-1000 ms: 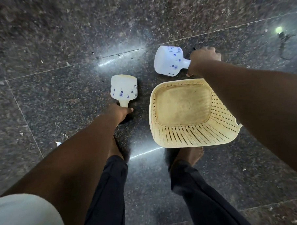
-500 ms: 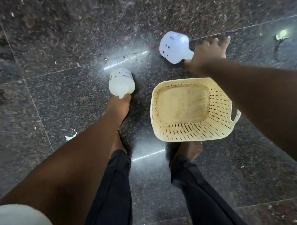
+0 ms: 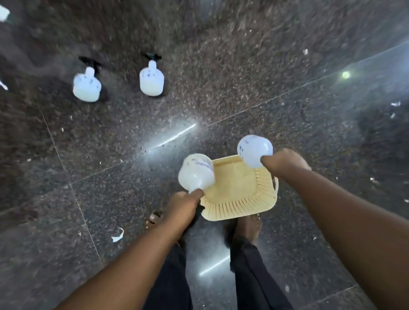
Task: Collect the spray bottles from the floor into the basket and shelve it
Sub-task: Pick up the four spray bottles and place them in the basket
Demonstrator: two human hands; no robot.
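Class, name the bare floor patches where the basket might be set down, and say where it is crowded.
Free: the wide floor right of the two standing spray bottles, and the stretch between them and the basket. Crowded: around the basket, where the left hand and right hand each hold a bottle over it, feet just behind.

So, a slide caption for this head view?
Each hand, left and right, holds a spray bottle above the basket.
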